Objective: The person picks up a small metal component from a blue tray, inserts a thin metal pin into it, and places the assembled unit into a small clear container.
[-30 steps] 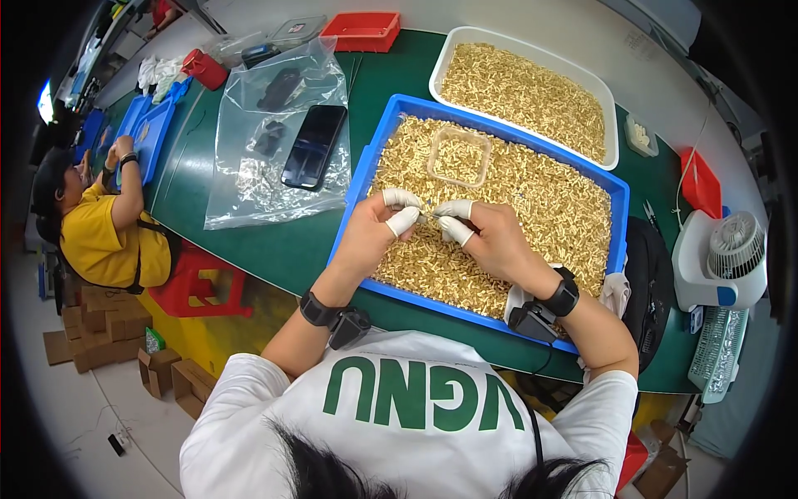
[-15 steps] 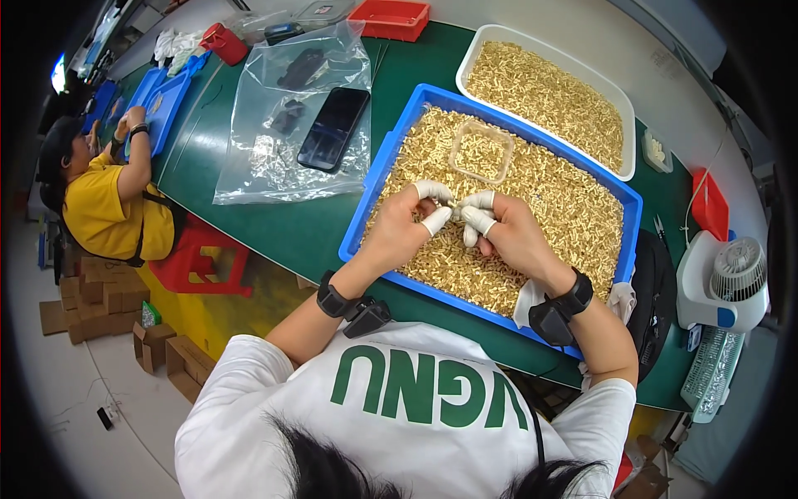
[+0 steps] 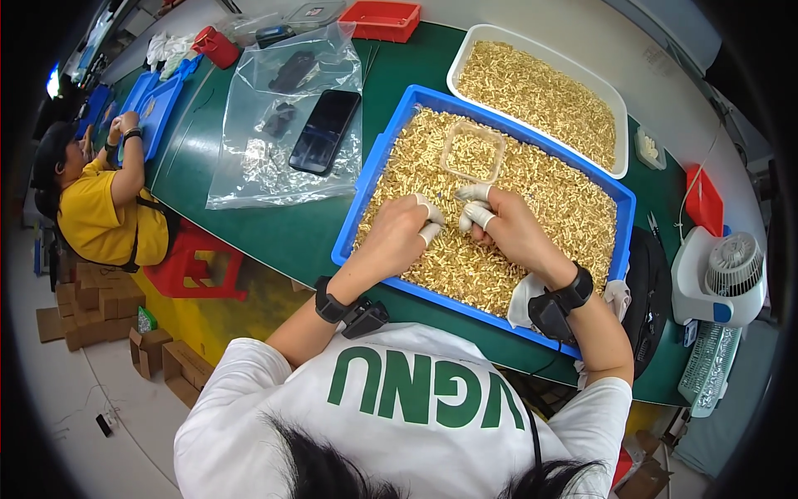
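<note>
A blue tray is filled with small gold-coloured metal pieces, and both my hands are over it. My left hand is closed, its fingers curled in white finger cots; what they hold, if anything, is too small to tell. A short gap away, my right hand is also closed, with thumb and finger pinched, and I cannot make out what is between them. Just beyond my hands, a clear square container with gold pieces inside sits on the heap.
A white tray of similar pieces stands behind. To the left, a black phone lies on a clear plastic bag. At right are a white fan device and a black bag. A person in yellow works at far left.
My hands have parted from fingertip contact. The left hand has drawn back toward the left and nearer to me, while the right stays almost in place. The view has shifted slightly.
</note>
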The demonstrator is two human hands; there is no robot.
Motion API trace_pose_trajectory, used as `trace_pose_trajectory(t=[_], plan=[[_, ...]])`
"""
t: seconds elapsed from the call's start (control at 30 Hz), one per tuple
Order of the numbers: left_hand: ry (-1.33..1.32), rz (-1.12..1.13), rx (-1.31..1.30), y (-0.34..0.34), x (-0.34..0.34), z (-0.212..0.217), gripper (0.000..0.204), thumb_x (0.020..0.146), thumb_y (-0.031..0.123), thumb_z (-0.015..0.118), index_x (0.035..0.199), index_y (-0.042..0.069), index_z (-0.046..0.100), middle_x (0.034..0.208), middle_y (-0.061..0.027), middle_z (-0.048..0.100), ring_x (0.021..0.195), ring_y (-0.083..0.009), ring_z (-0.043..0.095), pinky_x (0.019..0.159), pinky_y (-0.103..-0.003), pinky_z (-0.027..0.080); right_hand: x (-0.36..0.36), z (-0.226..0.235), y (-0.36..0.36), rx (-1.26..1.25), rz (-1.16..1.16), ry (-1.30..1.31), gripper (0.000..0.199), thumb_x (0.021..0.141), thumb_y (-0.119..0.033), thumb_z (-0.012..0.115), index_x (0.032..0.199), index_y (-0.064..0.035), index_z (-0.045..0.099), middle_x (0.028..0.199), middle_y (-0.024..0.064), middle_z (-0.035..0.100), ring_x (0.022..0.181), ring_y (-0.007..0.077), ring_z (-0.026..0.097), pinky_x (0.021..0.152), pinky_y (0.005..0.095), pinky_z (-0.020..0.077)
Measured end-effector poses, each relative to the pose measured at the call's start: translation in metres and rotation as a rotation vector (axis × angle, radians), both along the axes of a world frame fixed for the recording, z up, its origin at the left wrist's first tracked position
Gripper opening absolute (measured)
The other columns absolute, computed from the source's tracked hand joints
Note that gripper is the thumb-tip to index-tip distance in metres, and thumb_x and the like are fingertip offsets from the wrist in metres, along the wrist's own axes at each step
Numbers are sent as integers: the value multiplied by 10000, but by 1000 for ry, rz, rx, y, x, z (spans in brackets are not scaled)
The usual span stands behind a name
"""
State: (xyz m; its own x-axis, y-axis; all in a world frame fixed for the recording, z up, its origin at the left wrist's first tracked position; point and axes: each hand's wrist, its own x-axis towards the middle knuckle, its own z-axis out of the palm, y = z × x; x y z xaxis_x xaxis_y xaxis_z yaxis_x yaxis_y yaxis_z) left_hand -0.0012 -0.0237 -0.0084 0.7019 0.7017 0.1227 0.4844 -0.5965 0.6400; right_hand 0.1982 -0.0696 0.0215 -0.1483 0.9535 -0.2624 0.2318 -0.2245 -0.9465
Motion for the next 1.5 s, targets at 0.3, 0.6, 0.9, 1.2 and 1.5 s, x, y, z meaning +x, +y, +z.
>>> trace_pose_trajectory(t=[0.3,0.6,0.9,1.2,1.5], plan=[[-653,243,-884,10,-5,7,208,846,18,611,1052,-11,592,902,-58,619,793,-144,604,727,-259,484,-7,6,-2,-61,67,36,184,936,-28,483,1087,24,575,885,54,649,735,87,610,639,216,515],[-724,198,-939,11,-6,6,185,860,31,606,1039,-9,593,873,-68,623,795,-144,605,741,-270,484,-15,3,-7,15,21,30,170,944,-64,490,1070,28,558,873,87,659,743,127,650,632,245,538],[-718,205,-951,11,-6,4,173,860,35,609,1029,-2,599,878,-66,620,769,-146,604,741,-271,484,-15,2,-7,51,49,-73,168,940,-79,506,1064,19,562,832,77,660,685,115,642,600,242,532],[-389,172,-331,0,6,1,246,808,68,662,1045,30,608,1007,-79,592,944,-200,576,814,-324,454,-16,0,-4,-123,-12,78,253,953,-107,476,1178,0,521,735,38,623,574,85,578,520,213,480],[197,3,271,-7,5,0,250,770,147,669,1003,64,627,950,-114,570,924,-279,539,773,-381,398,0,-3,5,-51,-181,90,429,954,-86,442,1361,20,357,755,45,623,556,75,538,506,202,450]])
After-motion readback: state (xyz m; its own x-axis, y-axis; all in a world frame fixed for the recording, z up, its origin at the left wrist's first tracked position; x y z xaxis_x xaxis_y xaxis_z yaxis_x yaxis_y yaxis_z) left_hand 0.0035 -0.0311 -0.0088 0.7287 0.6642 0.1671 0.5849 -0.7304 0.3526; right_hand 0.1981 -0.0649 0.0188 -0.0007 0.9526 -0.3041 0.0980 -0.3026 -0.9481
